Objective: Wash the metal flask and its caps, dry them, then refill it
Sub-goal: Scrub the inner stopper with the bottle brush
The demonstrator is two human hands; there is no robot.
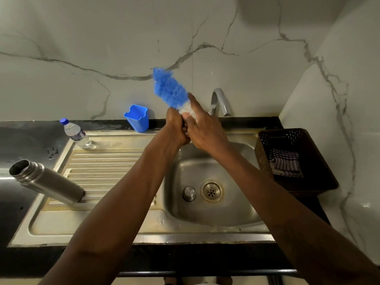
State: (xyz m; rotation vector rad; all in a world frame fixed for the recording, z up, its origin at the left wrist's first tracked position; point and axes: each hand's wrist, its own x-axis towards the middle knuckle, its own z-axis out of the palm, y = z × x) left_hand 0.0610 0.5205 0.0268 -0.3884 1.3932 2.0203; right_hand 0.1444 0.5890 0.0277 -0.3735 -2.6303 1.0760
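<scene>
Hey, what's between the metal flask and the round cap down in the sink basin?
In the head view, the ribbed drainboard, with the person's left forearm crossing above it, lies between the flask and the cap; nothing else.

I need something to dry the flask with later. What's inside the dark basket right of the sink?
A crumpled striped cloth lies in the dark perforated basket. Anything beneath the cloth is hidden.
</scene>
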